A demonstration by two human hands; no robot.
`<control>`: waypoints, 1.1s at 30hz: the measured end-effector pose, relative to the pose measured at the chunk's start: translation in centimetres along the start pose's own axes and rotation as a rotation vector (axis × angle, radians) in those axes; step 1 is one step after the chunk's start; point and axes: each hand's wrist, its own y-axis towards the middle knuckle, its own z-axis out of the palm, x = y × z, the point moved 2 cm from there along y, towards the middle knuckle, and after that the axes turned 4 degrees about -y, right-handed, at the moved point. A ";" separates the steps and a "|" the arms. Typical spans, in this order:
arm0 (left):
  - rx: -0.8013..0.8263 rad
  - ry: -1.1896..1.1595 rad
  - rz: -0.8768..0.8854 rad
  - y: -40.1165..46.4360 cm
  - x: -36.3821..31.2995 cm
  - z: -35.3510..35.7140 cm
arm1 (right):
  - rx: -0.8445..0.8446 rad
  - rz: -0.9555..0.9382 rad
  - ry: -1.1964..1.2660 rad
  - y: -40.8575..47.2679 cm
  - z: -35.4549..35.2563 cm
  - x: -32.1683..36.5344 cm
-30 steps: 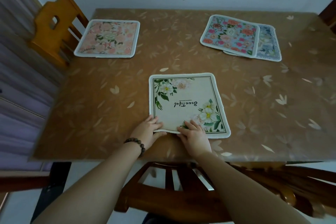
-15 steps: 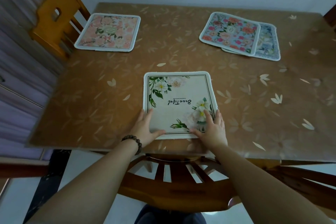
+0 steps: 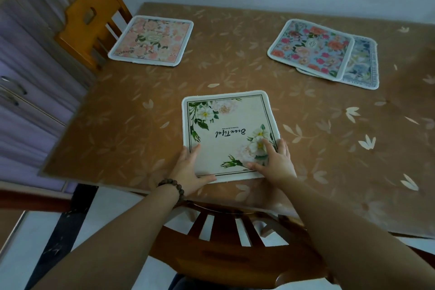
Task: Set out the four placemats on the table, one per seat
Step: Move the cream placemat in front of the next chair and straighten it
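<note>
A cream placemat [image 3: 229, 125] with white flowers and the word "Beautiful" lies flat near the table's front edge. My left hand [image 3: 188, 169] rests on its near left corner, fingers spread. At its near right corner my right hand [image 3: 275, 162] lies flat with fingers spread. A pink floral placemat [image 3: 153, 40] lies at the far left, in front of a chair. At the far right a blue placemat with red roses [image 3: 310, 48] lies partly on top of a pale blue placemat [image 3: 363, 63].
The brown table [image 3: 329, 136] has a leaf-patterned cover. A light wooden chair [image 3: 87, 23] stands at the far left side. A dark wooden chair back [image 3: 226, 242] is just below the front edge, between my arms. A cabinet with drawers [image 3: 28, 92] stands at the left.
My hands moved apart from the middle of the cream placemat's near edge to its two near corners. The mat turned from skewed to square with the table edge.
</note>
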 end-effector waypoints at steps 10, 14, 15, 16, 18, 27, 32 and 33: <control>0.163 0.182 0.040 -3.0 -1.1 3.0 | 0.074 -0.085 -0.158 5.9 -3.5 0.1; 0.062 0.391 0.138 -2.1 -1.4 1.3 | 0.031 -0.037 -0.186 5.2 -2.9 0.4; 0.033 0.422 0.158 -1.6 -1.4 0.5 | 0.013 -0.014 -0.172 4.7 -2.6 0.6; 0.008 0.437 0.171 -0.9 -1.4 -0.4 | -0.005 0.009 -0.146 4.1 -2.2 0.7; -0.030 0.444 0.178 0.6 -1.1 -2.3 | -0.046 0.050 -0.093 2.5 -1.3 1.0; -0.076 0.494 0.179 7.8 -0.2 -7.7 | -0.207 0.280 0.007 -5.2 4.5 5.1; -0.049 0.536 0.194 11.6 -0.7 -7.8 | -0.227 0.345 -0.002 -6.4 6.3 7.0; -0.037 0.546 0.187 12.2 -0.8 -7.7 | -0.228 0.357 -0.004 -6.4 6.5 7.2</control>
